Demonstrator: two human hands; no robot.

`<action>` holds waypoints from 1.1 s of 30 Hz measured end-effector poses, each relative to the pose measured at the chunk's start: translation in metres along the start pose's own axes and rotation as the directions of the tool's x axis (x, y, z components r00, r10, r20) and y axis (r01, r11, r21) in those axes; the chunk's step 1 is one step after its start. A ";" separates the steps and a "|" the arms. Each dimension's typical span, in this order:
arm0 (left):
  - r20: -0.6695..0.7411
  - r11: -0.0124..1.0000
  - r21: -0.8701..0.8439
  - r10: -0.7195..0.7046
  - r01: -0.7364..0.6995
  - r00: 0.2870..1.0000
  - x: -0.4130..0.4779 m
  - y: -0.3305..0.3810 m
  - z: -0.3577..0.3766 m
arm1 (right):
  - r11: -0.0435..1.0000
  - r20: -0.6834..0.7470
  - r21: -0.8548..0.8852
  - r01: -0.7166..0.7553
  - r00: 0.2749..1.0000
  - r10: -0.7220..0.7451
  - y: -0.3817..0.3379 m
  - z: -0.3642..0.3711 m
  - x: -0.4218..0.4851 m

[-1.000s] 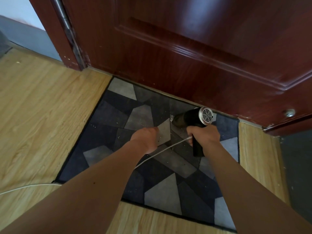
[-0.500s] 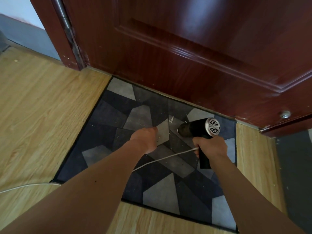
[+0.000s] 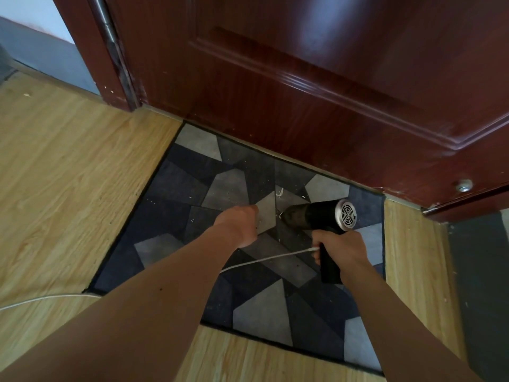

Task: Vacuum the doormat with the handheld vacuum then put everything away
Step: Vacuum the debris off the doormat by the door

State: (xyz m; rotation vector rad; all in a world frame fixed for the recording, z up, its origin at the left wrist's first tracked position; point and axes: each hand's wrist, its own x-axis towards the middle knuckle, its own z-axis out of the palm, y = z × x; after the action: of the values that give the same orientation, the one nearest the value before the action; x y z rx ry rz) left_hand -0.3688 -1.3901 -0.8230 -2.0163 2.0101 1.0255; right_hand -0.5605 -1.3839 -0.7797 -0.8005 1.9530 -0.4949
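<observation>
A grey and black geometric doormat [image 3: 176,186] lies on the wood floor against the door. My right hand [image 3: 341,246] grips the handle of a black handheld vacuum [image 3: 311,216]. Its nozzle points left, low over the mat's middle, and its silver grille faces right. A white cord [image 3: 270,259] runs from the handle leftward under my left arm and out over the floor. My left hand [image 3: 239,224] rests as a closed fist on the mat just left of the nozzle. Pale crumbs and shavings [image 3: 279,193] lie scattered on the mat near the nozzle.
A dark red wooden door [image 3: 303,92] stands right behind the mat, with a small metal knob [image 3: 464,186] low at its right. Light wood floor [image 3: 68,175] spreads to the left and in front. A dark grey strip [image 3: 482,285] runs along the right edge.
My right hand has carried the vacuum to the right across the mat and a little toward me. My left fist has stayed in place on the mat.
</observation>
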 end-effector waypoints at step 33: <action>-0.265 0.983 0.014 -0.173 0.183 0.949 -0.019 -0.019 -0.020 | 0.929 0.136 -0.314 0.193 0.978 -0.158 -0.010 0.037 -0.027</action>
State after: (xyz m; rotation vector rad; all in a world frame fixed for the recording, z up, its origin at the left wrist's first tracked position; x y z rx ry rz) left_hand -0.3420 -1.3827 -0.8043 -2.3694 1.8965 0.7105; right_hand -0.5156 -1.3722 -0.7749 -1.1963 1.8951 -0.2257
